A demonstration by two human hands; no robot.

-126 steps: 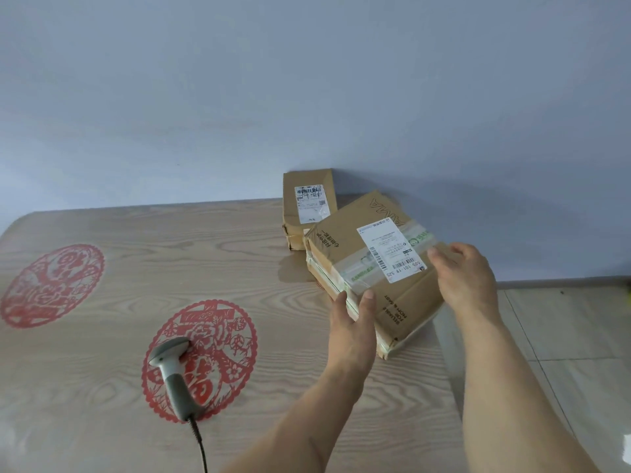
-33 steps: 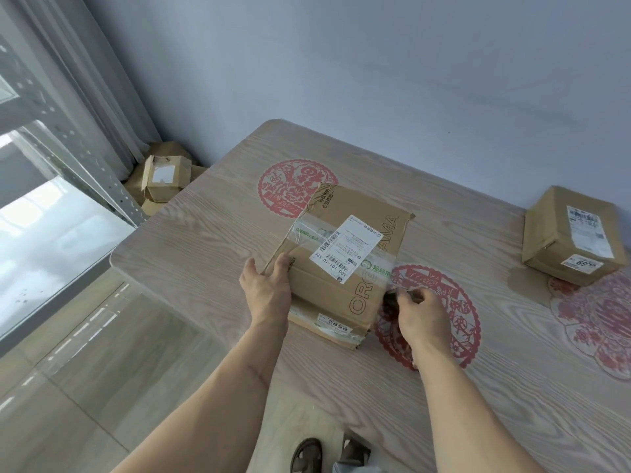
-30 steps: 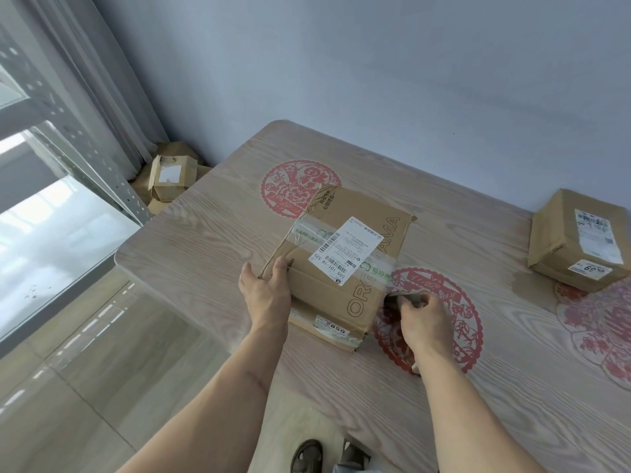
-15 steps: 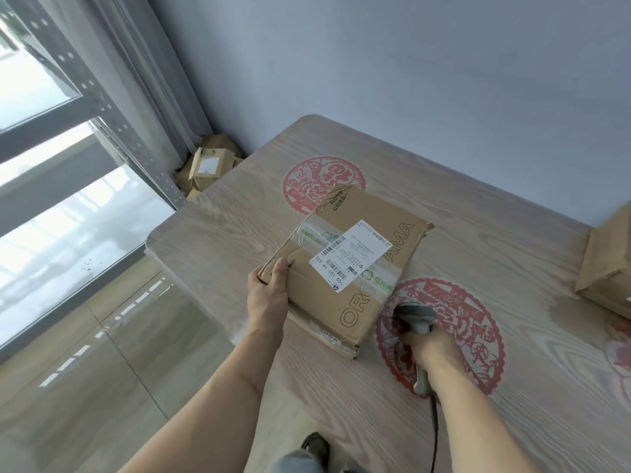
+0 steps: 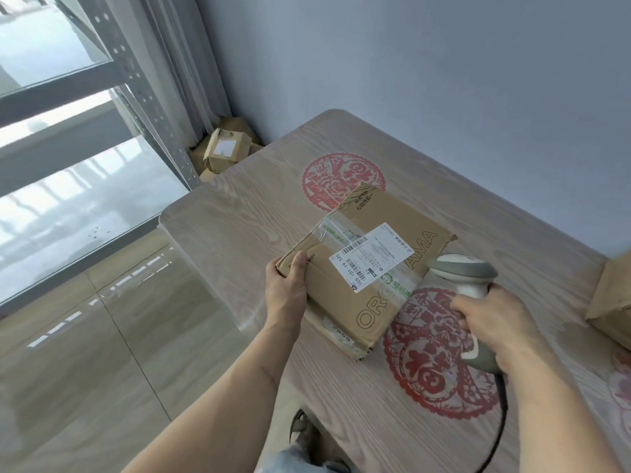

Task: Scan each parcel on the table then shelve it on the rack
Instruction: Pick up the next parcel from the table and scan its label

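Your left hand [image 5: 286, 292] grips the near-left corner of the parcel [image 5: 367, 268], thumb laid flat on its top face and the other fingers curled out of sight under the edge. The parcel is a flat, rectangular box of brown corrugated card, lying on the table [image 5: 239, 227] near its left end; clear glossy tape crosses the top, and a white paper label [image 5: 370, 257] with black barcodes sits across that tape. Large outlined letters run along the right side of the parcel's top.

Your right hand [image 5: 493, 322] is wrapped tight round the handle of the scanner [image 5: 466, 278], a smooth grey and white plastic gun; its rounded head hangs just beside the parcel's right edge, turned toward the label. A dark cable [image 5: 496, 435] trails from the handle's base toward you.

The table has a pale wood-grain surface with a rounded corner. A red, lacy round paper-cut [image 5: 440, 356] lies flat on it right of the parcel, and another [image 5: 327, 175] shows behind the parcel. A second brown box [image 5: 611, 302] sits well to the parcel's right, cut by the frame. Left of the parcel, beyond the table's end, stands the rack [image 5: 136, 83] of grey perforated metal with glossy shelves, and small card boxes [image 5: 223, 151] rest on the floor behind it
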